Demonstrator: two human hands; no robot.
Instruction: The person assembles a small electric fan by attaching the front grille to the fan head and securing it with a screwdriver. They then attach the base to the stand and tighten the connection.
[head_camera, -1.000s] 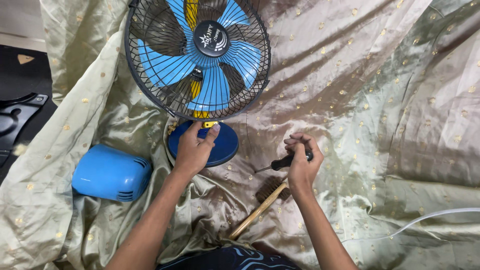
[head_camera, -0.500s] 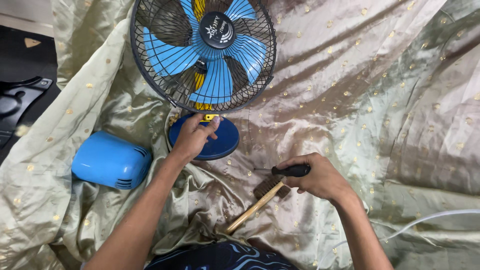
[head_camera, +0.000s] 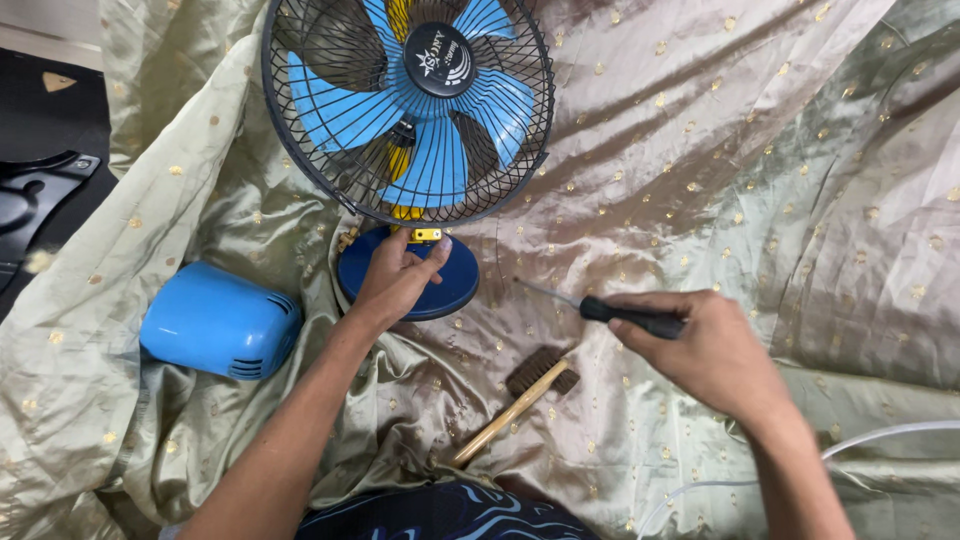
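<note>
We see the right hand (head_camera: 715, 355) gripping a screwdriver (head_camera: 610, 312), shaft pointing far-left toward the fan base (head_camera: 455, 280); the left hand (head_camera: 395, 280) clasps that base.

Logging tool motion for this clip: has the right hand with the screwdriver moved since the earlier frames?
Yes. The right hand with the screwdriver has moved rightward, away from the wooden brush it was above before.

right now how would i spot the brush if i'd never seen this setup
Start at the blue fan standing on the gold-dotted cloth, then drop below its round base. The brush lies there: pale wooden handle, dark bristles, untouched, unlike the black-handled screwdriver.
</note>
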